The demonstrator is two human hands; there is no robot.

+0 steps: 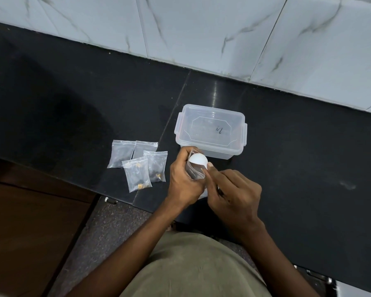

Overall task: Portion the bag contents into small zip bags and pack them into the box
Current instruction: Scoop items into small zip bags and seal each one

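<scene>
Nearest the lens, the person's olive-clad torso is filling the bottom edge, and both forearms are reaching up from it to the middle of the black counter [308,146]. The left hand [183,179] is curling round a small zip bag [194,171], holding it upright with its mouth open. The right hand [234,189] is pinching the handle of a white scoop [198,159] between thumb and fingers, and the scoop's bowl is sitting right at the bag's mouth, so a portion looks to be going in. What is inside the scoop is hidden from here.

Moving outward: just off at nine o'clock from the hands, four small zip bags [137,162] are lying flat in a loose cluster, overlapping one another; at least two are showing little yellowish pieces inside, while the other two are too dark to read. At twelve o'clock, just beyond the scoop, the clear plastic box [210,130] is standing with its lid on and the clips down.

The source bag cannot be made out; something pale is peeking out beneath the hands. So by my reckoning, portioning is well under way, but packing is not yet begun: no filled bag is visibly in the box.
</scene>
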